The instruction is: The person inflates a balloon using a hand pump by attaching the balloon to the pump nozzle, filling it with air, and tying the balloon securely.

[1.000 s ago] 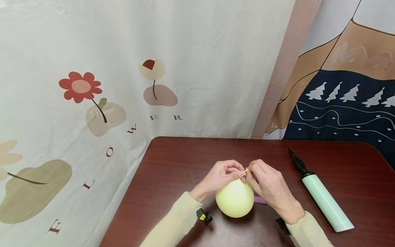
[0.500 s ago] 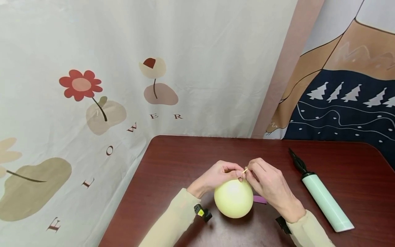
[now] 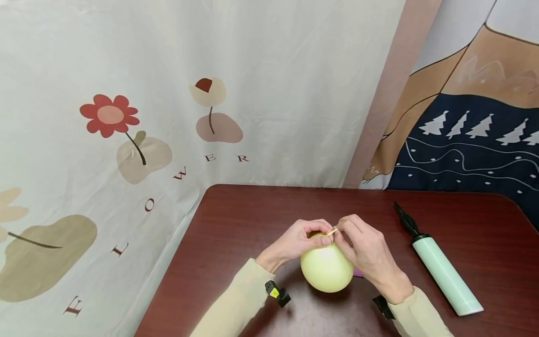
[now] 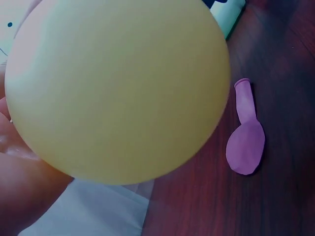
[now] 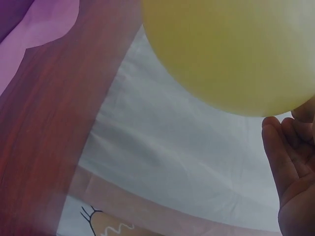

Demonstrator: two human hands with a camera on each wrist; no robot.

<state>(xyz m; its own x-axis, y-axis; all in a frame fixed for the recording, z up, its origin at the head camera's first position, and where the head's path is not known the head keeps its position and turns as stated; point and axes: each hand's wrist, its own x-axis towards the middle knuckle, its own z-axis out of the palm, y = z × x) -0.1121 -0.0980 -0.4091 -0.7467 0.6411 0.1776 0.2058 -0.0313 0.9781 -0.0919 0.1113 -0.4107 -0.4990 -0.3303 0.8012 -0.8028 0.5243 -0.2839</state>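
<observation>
A round, inflated pale yellow balloon (image 3: 327, 271) hangs beneath both hands, above the table. My left hand (image 3: 300, 239) pinches its neck between thumb and fingers. Close against it, my right hand (image 3: 367, 250) pinches the other end of the thin, stretched neck (image 3: 332, 232). The fingertips hide most of the neck, so any knot or loop there cannot be made out. In the left wrist view the balloon covers much of the picture, and the left hand shows only at the edge. A flat, uninflated purple balloon (image 4: 246, 147) lies on the table, mostly hidden in the head view.
A mint-green hand pump (image 3: 446, 276) with a black nozzle lies on the right of the dark red-brown table (image 3: 252, 206). Behind the table hang a pale flower-printed curtain (image 3: 294, 93) and a patterned cloth with white trees (image 3: 476, 145).
The yellow balloon has swung a little to the right, covering more of the purple one. Its neck is now drawn out into a straight strip between the fingers. Both hands have barely moved.
</observation>
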